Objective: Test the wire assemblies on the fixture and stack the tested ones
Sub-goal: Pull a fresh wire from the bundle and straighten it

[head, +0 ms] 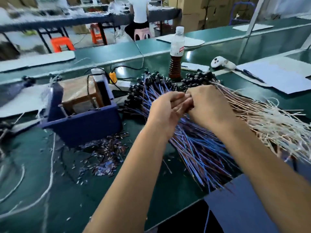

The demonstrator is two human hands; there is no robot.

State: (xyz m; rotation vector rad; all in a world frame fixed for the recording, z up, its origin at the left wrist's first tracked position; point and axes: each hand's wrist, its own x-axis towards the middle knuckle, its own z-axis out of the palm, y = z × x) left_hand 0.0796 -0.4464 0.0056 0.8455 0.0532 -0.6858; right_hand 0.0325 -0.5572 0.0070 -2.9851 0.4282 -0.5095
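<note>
A fan-shaped pile of blue and brown wire assemblies with black connector ends lies at the centre of the green bench. Beside it on the right lies a pile of white and pink assemblies. My left hand and my right hand meet above the blue pile, fingers curled and touching each other. What they pinch between them is hidden by the fingers and blur. The blue test fixture box stands to the left, with cables running into it.
A bottle of brown liquid stands behind the piles. A white controller, a pen and paper sheets lie at the right. Cut wire scraps litter the bench in front of the fixture. Loose white cords trail at the left.
</note>
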